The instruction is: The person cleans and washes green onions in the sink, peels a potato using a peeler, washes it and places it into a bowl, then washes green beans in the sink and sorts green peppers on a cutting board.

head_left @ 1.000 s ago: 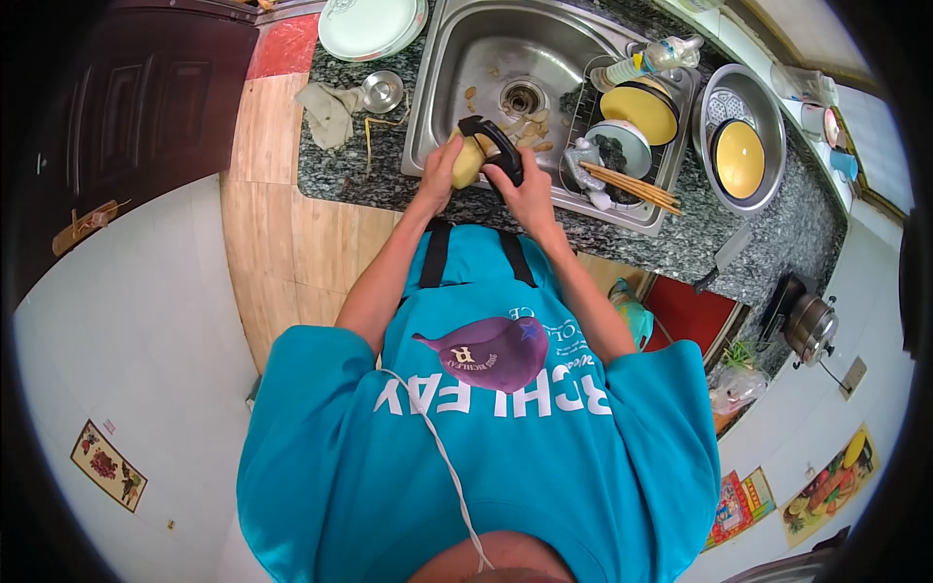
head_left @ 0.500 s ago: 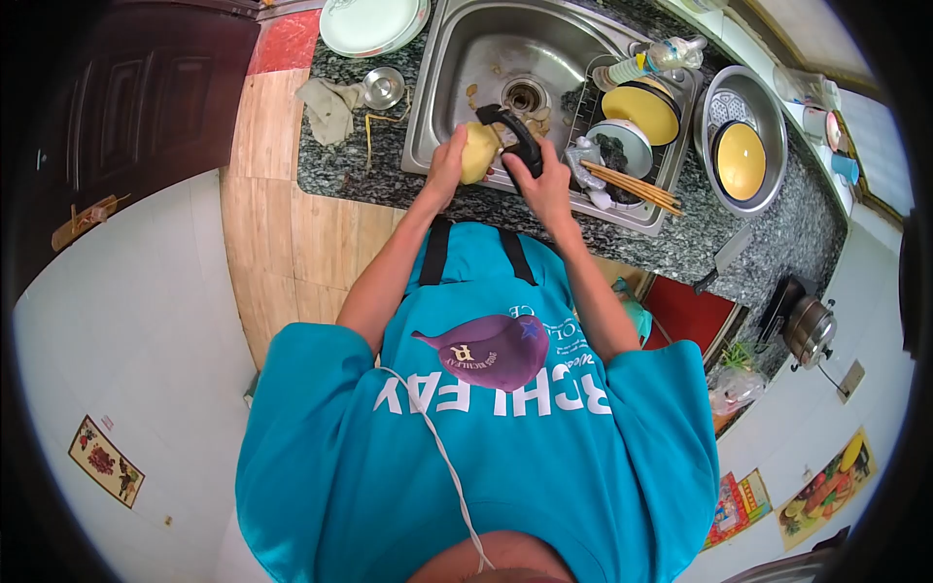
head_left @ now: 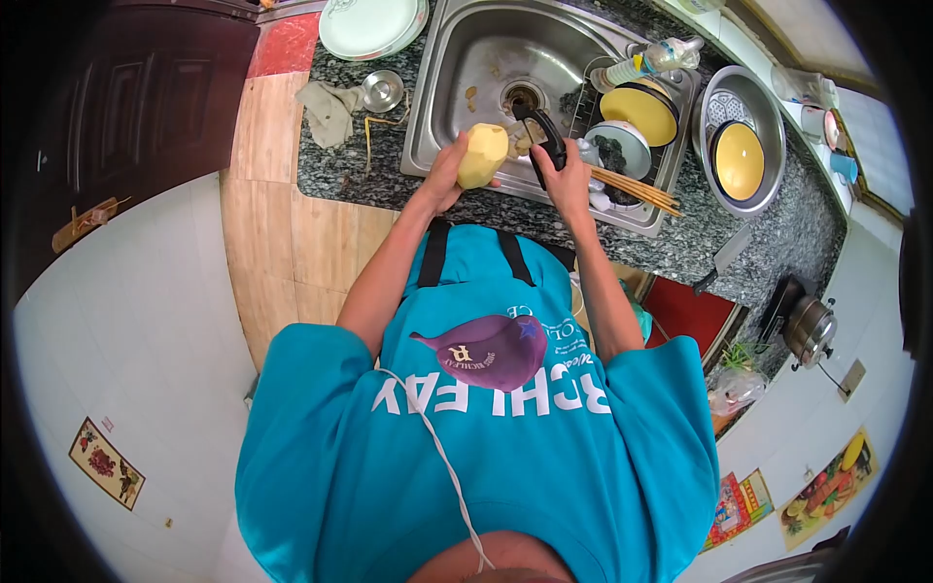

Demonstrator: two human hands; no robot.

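My left hand (head_left: 447, 178) is closed around a yellow potato (head_left: 483, 155), mostly peeled, held over the front edge of the steel sink (head_left: 418, 126). In my right hand (head_left: 568, 178) is a black peeler (head_left: 547, 134), its head pointing towards the drain. A small gap separates peeler and potato. Peelings (head_left: 520, 146) lie in the sink around the drain (head_left: 523, 94).
Right of the basin, a wire rack holds bowls (head_left: 637, 115), wooden chopsticks (head_left: 637, 187) and a plastic bottle (head_left: 651, 61). Further right stand a steel basin (head_left: 773, 185) and a knife (head_left: 724, 260). A cloth (head_left: 328, 115), small metal bowl (head_left: 382, 90) and plates (head_left: 369, 24) are left.
The peeler has come off the potato and moved right with my right hand. My left hand has turned the potato, so more of its peeled side shows.
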